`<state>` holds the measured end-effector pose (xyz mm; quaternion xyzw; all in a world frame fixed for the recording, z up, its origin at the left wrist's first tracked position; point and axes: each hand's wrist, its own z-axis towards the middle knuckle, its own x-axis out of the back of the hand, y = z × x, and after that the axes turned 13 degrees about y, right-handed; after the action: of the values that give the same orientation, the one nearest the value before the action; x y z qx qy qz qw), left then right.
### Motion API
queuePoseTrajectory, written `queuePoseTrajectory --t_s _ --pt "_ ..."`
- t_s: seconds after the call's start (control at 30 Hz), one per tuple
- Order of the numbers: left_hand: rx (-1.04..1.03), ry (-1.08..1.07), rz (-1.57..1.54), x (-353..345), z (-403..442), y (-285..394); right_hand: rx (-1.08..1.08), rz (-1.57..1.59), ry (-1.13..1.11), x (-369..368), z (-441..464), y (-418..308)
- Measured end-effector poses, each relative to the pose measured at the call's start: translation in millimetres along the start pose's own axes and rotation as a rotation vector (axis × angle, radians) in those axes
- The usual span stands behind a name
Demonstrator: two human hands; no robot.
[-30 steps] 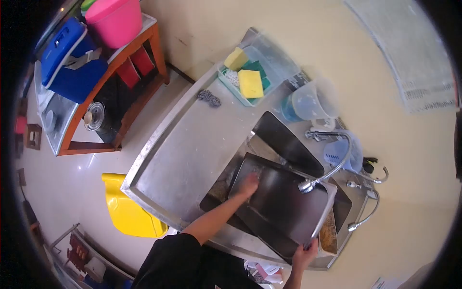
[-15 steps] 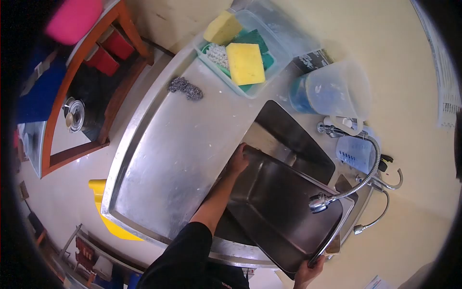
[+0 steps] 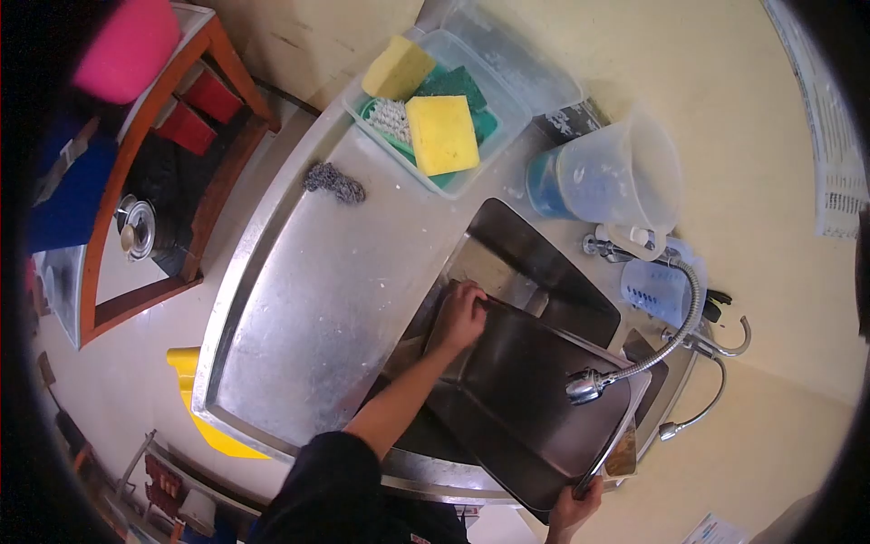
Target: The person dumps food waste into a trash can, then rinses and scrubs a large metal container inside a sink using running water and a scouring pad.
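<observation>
A deep rectangular stainless steel pan (image 3: pixel 535 399) lies tilted across the sink, its hollow side facing me. My left hand (image 3: pixel 464 317) is closed over its upper left rim, fingertips curled over the edge. At the lower right corner, my right hand (image 3: pixel 575 510) grips the same rim. Behind the pan, part of the sink basin (image 3: pixel 562 272) shows; the pan covers the rest. The spray faucet head (image 3: pixel 586 388) hangs in front of the pan's right side, and no water is visible coming from it.
A steel drainboard (image 3: pixel 299 308) holds a scouring pad (image 3: pixel 334 183). Beyond it stand a plastic tub (image 3: pixel 503 150) with yellow sponges (image 3: pixel 442 136) and a pitcher (image 3: pixel 625 172) with blue liquid. A perforated plastic holder (image 3: pixel 651 288) and a second faucet (image 3: pixel 725 344) are along the wall.
My left hand has slid from the pan's upper left corner a little to the right along the rim. My right hand keeps its corner grip. The whole view has shifted slightly.
</observation>
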<state>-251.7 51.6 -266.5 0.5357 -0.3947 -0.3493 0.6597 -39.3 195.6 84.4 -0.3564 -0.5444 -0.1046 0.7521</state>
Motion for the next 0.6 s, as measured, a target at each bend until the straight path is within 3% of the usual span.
queuePoseTrajectory --t_s 0.07,0.13,0.23,0.33,0.4,0.47,0.53,0.6 --pt "0.09 -0.051 -0.097 28 -2 62 0.019 0.0 0.002 0 0 -4" --pt "0.26 -0.227 -0.187 47 -12 90 0.044 -0.004 0.016 -8 4 -19" --pt "0.553 -0.273 -0.246 66 -4 118 -0.074 0.018 -0.041 0 5 -18" --pt "0.373 -0.211 -0.23 99 32 149 -0.062 0.068 -0.034 -5 5 -18" --pt "0.158 -0.056 -0.15 135 72 161 -0.037 0.021 -0.043 -2 5 1" --pt "0.172 0.144 0.027 175 117 140 -0.031 -0.016 -0.045 3 2 3" --pt "-0.222 0.341 0.347 213 187 146 -0.024 -0.017 -0.047 0 3 -15" --pt "-0.366 0.365 0.613 221 215 131 -0.016 -0.016 -0.049 -2 4 -13"
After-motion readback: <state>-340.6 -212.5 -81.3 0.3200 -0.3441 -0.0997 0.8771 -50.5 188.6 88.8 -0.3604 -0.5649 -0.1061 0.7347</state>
